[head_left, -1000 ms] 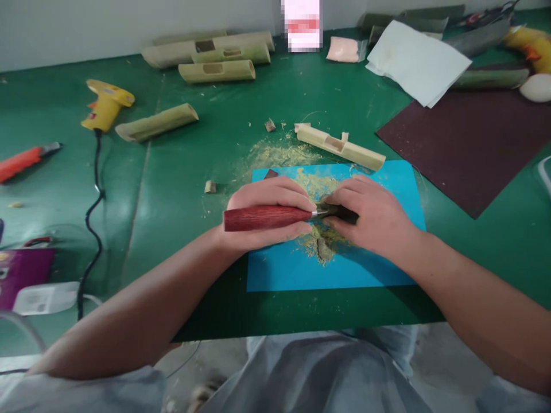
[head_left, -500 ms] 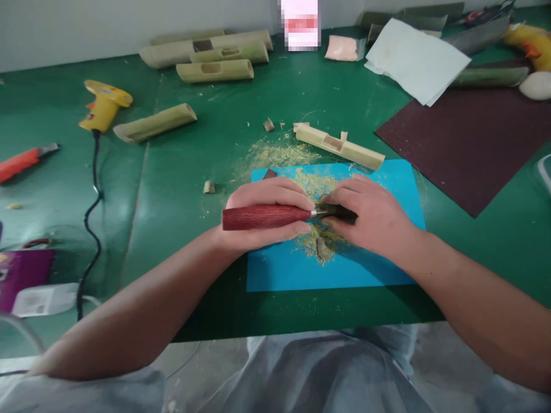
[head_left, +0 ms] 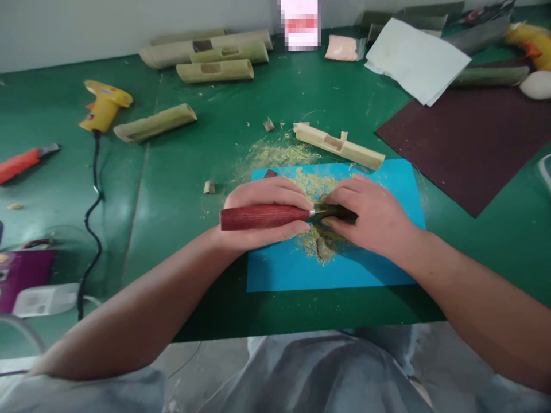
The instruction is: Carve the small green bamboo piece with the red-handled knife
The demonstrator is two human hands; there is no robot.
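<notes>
In my left hand point(head_left: 271, 192) lies a tool's dark red wooden handle point(head_left: 264, 218), with my fingers along its far side and my thumb along the near side. Past its metal collar, a short part of the tool points right and meets a dark green bamboo piece point(head_left: 340, 213). My right hand point(head_left: 370, 215) is closed around that piece, covering much of it. The tool's working end is mostly hidden, so its exact kind cannot be told. Under both hands, a blue mat point(head_left: 279, 272) carries yellowish shavings and a small bamboo chip point(head_left: 323, 249).
A cut bamboo tube point(head_left: 357, 152) lies at the mat's far edge. More bamboo tubes point(head_left: 232, 70) rest at the back. On the left are a yellow glue gun point(head_left: 105, 106), its cord and a red cutter point(head_left: 21, 165). A dark brown sheet point(head_left: 469, 143) and white paper point(head_left: 417, 60) lie right.
My left hand and the red handle have shifted very slightly left. My right hand and the bamboo piece look unmoved.
</notes>
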